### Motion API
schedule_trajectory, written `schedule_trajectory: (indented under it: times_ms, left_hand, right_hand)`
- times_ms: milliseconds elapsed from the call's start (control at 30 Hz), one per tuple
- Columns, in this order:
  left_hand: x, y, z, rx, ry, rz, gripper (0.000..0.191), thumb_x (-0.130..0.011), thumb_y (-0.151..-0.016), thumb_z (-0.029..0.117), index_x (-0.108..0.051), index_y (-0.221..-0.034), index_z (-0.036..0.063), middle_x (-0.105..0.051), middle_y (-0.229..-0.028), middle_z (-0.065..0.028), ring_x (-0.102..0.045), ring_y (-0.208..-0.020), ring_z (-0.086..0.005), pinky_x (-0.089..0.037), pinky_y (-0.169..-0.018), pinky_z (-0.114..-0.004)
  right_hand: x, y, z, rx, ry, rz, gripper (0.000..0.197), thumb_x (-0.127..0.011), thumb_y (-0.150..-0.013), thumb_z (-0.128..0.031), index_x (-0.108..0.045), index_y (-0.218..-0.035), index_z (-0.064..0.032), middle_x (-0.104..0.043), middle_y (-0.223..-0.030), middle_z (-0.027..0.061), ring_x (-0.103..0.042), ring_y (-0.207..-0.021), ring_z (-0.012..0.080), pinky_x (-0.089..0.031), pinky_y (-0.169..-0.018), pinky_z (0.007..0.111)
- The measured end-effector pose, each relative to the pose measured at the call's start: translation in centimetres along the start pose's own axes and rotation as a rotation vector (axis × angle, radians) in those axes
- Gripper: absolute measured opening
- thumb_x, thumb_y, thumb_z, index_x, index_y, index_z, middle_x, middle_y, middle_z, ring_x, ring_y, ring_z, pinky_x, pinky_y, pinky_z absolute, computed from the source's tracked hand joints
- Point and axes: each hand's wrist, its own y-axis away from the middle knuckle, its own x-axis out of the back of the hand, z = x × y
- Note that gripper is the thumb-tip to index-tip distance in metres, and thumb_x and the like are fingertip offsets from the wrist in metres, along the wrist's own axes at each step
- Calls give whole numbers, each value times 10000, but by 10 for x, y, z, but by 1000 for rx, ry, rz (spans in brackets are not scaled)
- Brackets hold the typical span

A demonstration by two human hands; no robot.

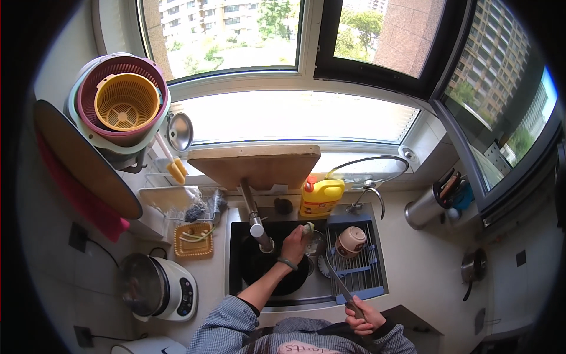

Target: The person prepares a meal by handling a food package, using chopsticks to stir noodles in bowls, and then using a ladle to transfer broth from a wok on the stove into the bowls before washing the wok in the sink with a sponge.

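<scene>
My left hand [293,244] reaches over the sink [319,287], its fingers closed on a small pale green piece [308,227], perhaps a vegetable. Just beside it is a clear round bowl or lid [315,242], partly hidden by the hand. A kitchen knife [339,279] is in my right hand [365,316], gripped by its handle at the counter's front edge. Its blade points up and left across the drying rack. Under my left forearm sits a round black pan [269,279] in the sink. The metal faucet [257,230] hangs over that pan.
A roll-up drying rack [369,268] carries upturned pinkish bowls [350,242]. Behind the sink stand a yellow jug [322,198] and a wooden cutting board [256,166]. Left are a basket [193,251] with green stalks and an electric cooker [177,287]. A knife holder [422,208] stands right.
</scene>
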Motion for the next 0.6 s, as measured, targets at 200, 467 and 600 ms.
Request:
schedule_trajectory:
  times_ms: [200, 467, 600]
  left_hand:
    - [-35, 36, 39, 818, 144, 126, 579, -425, -919, 471, -602, -824, -73, -595, -815, -310, -571, -813, -472, -451, -686, -507]
    - [-39, 27, 17, 607, 69, 78, 428, -489, -910, 336, -524, -978, -85, -593, -908, -304, -552, -884, -481, -444, -727, -513]
    - [-22, 13, 6, 154, -129, 60, 215, -501, -882, 121, -500, -1015, -48, -535, -1007, -206, -544, -900, -394, -470, -744, -425]
  right_hand:
    - [-6, -23, 20, 69, -236, -165, 490, -227, -960, -548, -388, -832, -104, -297, -520, -12, -231, -298, 64, -235, -271, 196]
    - [-2, -29, 20, 29, -374, -192, 486, -237, -959, -548, -384, -823, -105, -298, -529, -16, -250, -312, 53, -233, -275, 189]
    - [0, -28, 20, 32, -459, -276, 481, -243, -965, -534, -378, -815, -97, -300, -528, -17, -270, -310, 47, -245, -275, 184]
